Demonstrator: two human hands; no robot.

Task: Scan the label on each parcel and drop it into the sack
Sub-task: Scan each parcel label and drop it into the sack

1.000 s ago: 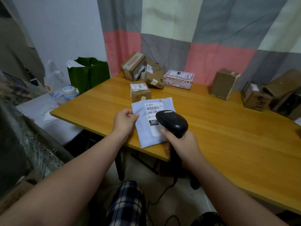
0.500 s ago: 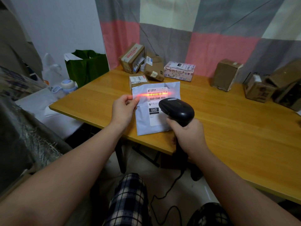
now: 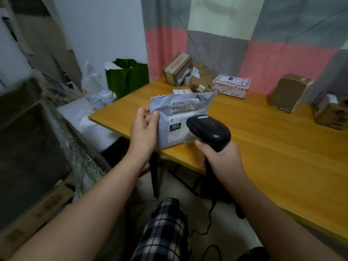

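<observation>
Sack: large woven grey sack (image 3: 33,147), mouth open, left of the orange wooden table (image 3: 282,157); contents not visible.
Unscanned parcels: brown cardboard boxes (image 3: 177,69) along the table's far edge, seemingly awaiting scanning.
Current parcel: flat grey plastic mailer (image 3: 180,117), lifted above the table's near-left corner, label facing up; no beam visible.
Left hand (image 3: 144,132): pinching the mailer's left edge.
Right hand (image 3: 221,159): clamped around the black handheld scanner (image 3: 209,129).

Both forearms bare, no sleeves; blk/white plaid trousers (image 3: 163,230) on legs.
</observation>
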